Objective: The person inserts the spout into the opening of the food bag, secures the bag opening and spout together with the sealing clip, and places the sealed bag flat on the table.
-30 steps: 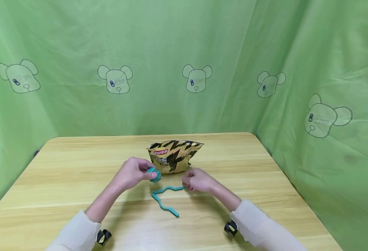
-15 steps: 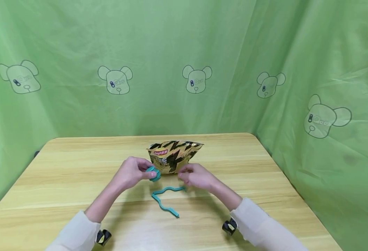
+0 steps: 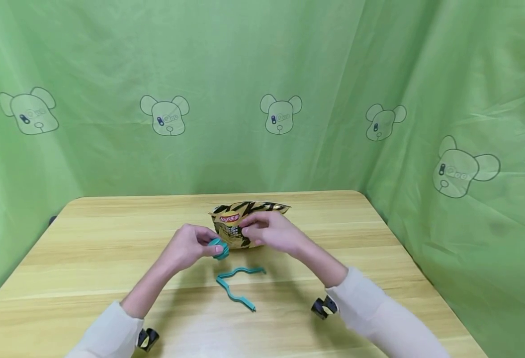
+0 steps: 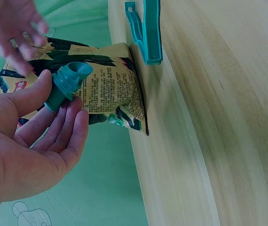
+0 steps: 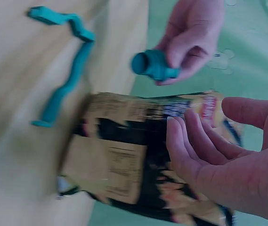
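Observation:
My left hand (image 3: 191, 248) pinches a small teal threaded pour spout (image 4: 68, 84) between thumb and fingers. Its hollow slanted mouth shows in the left wrist view. In front of the chip bag (image 3: 228, 232), my right hand (image 3: 273, 233) is raised with relaxed, slightly bent fingers. Nothing is between them in the right wrist view (image 5: 223, 155). The gold and black bag stands upright on the table, its lower right part hidden by this hand in the head view. Nearer to me lies a teal bag clip (image 3: 243, 300), unfolded into a V with a bulge in each arm.
The wooden table (image 3: 110, 238) runs back to a green curtain (image 3: 226, 149) printed with bear heads. Another stretch of this curtain closes off the right side. Black wrist cameras (image 3: 147, 339) hang under both sleeves.
My right hand has come away from the clip's end, moving up and left to the front of the bag. The left hand keeps holding the spout in place.

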Demonstrator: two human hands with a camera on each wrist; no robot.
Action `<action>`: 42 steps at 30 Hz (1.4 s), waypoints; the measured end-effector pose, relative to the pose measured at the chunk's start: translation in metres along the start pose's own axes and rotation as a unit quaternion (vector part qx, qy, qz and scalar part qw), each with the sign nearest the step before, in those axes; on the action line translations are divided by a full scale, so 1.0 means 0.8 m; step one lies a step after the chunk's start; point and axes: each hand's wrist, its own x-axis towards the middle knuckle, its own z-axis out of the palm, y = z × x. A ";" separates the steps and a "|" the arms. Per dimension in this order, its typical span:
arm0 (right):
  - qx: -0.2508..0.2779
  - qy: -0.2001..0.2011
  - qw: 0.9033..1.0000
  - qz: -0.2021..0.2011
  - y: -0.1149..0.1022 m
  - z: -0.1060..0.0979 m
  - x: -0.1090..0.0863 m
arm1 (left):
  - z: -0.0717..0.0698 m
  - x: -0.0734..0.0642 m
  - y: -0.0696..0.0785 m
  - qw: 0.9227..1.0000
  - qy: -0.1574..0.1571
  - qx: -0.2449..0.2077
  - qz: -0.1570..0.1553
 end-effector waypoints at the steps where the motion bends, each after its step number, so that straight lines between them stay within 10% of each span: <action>1: -0.005 0.002 1.000 -0.004 -0.007 -0.003 0.000 | 0.000 0.000 0.000 1.000 0.000 0.000 0.001; 17: -0.050 0.087 0.993 -0.057 -0.079 -0.036 0.001 | -0.002 -0.001 -0.001 1.000 -0.003 0.000 0.001; 42: -0.097 0.139 0.981 -0.097 -0.039 -0.015 0.026 | -0.010 -0.001 0.002 1.000 -0.001 -0.003 -0.004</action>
